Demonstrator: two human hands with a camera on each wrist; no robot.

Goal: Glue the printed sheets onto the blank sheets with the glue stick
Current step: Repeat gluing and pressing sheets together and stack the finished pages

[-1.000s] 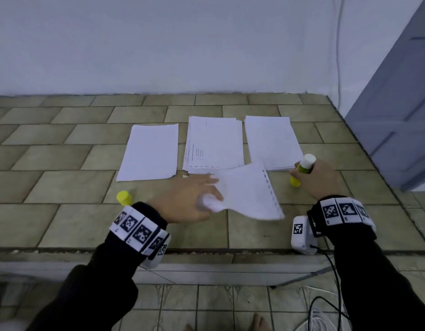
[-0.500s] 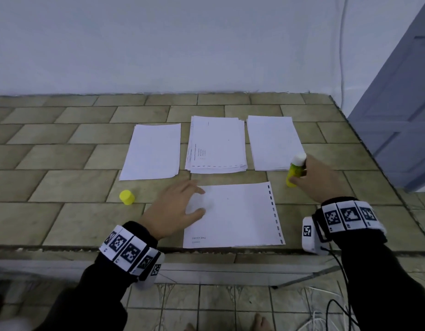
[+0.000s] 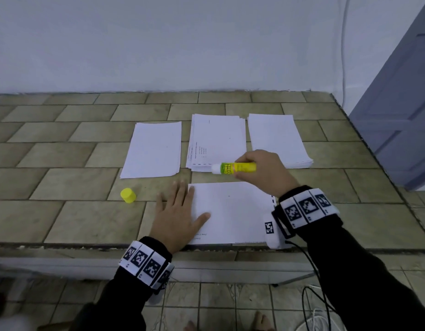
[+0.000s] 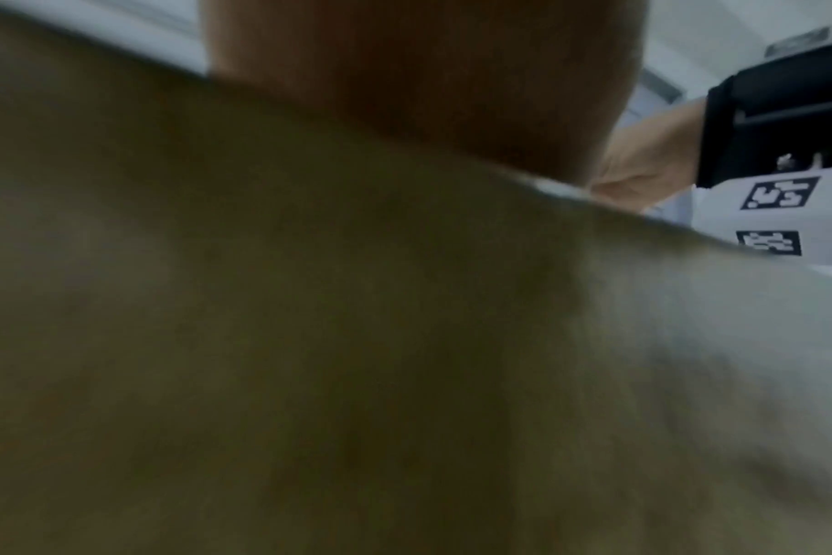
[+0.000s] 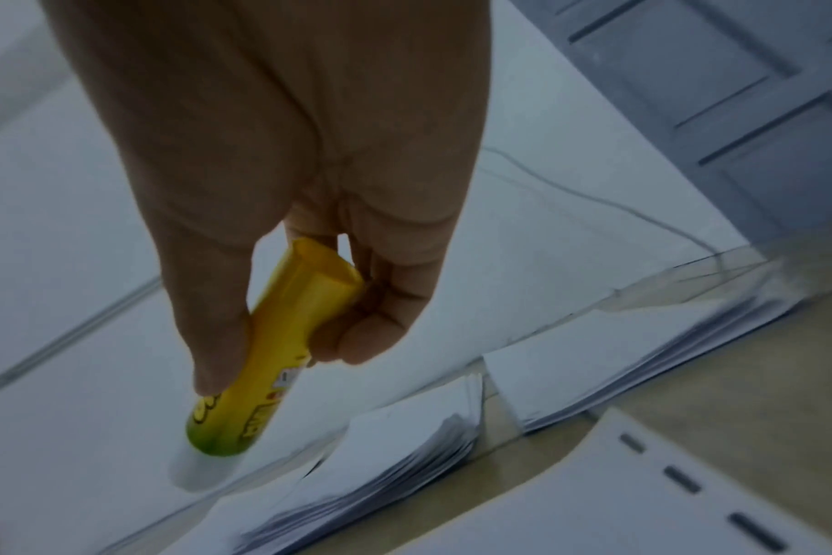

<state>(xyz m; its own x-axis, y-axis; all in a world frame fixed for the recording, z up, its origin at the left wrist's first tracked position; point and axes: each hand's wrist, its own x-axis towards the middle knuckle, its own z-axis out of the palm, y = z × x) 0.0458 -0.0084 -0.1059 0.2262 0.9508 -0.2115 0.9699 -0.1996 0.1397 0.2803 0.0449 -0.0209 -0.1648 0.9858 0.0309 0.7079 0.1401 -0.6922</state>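
Observation:
A printed sheet (image 3: 233,211) lies face down near the front edge of the tiled counter. My left hand (image 3: 178,211) lies flat, fingers spread, on the sheet's left edge. My right hand (image 3: 266,170) grips the uncapped yellow glue stick (image 3: 235,167) above the sheet's far edge, white tip pointing left. In the right wrist view my fingers curl round the glue stick (image 5: 272,360). Behind lie a single white sheet (image 3: 154,149), a printed stack (image 3: 217,142) and a blank stack (image 3: 278,139). The left wrist view is blurred and dark.
The yellow cap (image 3: 128,195) stands on the counter left of my left hand. A white wall rises behind the counter and a grey-blue door (image 3: 402,115) stands at the right. Cables (image 3: 314,302) hang below the counter's front edge.
The printed sheet went from held in the air to flat on the counter. My left hand flattened on its left edge. My right hand swung the glue stick left over the sheet's far edge.

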